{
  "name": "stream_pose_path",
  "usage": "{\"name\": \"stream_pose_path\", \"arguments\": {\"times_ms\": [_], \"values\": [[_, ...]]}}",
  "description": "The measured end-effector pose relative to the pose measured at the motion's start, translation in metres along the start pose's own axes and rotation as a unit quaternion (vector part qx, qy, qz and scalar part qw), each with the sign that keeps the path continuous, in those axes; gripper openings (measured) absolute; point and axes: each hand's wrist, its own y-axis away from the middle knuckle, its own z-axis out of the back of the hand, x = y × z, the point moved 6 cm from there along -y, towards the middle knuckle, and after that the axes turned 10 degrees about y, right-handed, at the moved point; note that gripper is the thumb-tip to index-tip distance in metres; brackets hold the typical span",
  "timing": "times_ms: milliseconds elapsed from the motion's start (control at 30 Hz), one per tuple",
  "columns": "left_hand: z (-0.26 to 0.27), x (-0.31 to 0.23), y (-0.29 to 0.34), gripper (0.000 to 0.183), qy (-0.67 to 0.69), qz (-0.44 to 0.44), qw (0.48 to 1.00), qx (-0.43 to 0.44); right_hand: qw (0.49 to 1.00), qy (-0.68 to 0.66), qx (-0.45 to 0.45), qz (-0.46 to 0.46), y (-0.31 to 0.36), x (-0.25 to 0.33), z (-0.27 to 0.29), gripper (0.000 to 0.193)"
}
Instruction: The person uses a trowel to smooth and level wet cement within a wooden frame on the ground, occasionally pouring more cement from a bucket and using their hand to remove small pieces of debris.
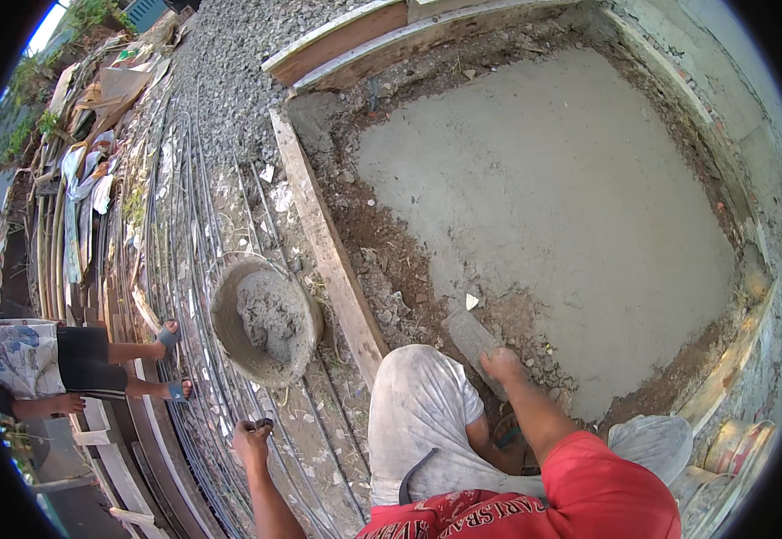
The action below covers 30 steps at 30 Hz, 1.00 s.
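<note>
My right hand (503, 365) is closed on a flat, rectangular grey float (470, 334), which rests over loose soil at the near edge of a smooth wet concrete patch (570, 198). Its handle is hidden under my fingers. To the left, my left hand (251, 440) has its fingers closed around a small dark thing (266, 422), too small to name. That hand hangs over thin steel bars, just below a round bucket (269, 322) holding wet grey mortar (274, 310). A small pale chip (472, 302) lies beside the float's far end.
A wooden board (328, 234) runs between the bucket and the concrete patch. Long steel bars (198, 180) cover the ground on the left. Another person (85, 359) stands at the far left. Gravel (238, 54) and a curved board form (346, 45) lie farther off; a wall (750, 108) bounds the right.
</note>
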Motion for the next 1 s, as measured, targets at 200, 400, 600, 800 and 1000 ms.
{"name": "stream_pose_path", "arguments": {"times_ms": [200,400,600,800,1000], "values": [[-0.059,-0.134,0.080,0.027,-0.131,-0.085,0.975,0.159,0.978,0.157,0.109,0.077,0.085,-0.074,0.028,0.058],[-0.223,-0.435,0.100,0.035,0.029,-0.493,0.842,0.218,0.982,0.186,-0.026,0.008,0.125,-0.143,0.215,0.053],[-0.450,-0.478,0.115,0.043,-0.333,-0.375,0.771,0.393,0.955,0.085,-0.266,-0.102,0.288,-0.192,0.377,0.040],[-0.546,-0.402,0.139,0.039,-0.339,-0.471,0.780,0.235,0.902,-0.092,-0.377,-0.190,0.355,-0.259,0.354,0.039],[-0.546,-0.408,0.153,0.033,-0.330,-0.486,0.776,0.232,0.941,-0.065,-0.313,-0.112,0.338,-0.255,0.351,0.044]]}}
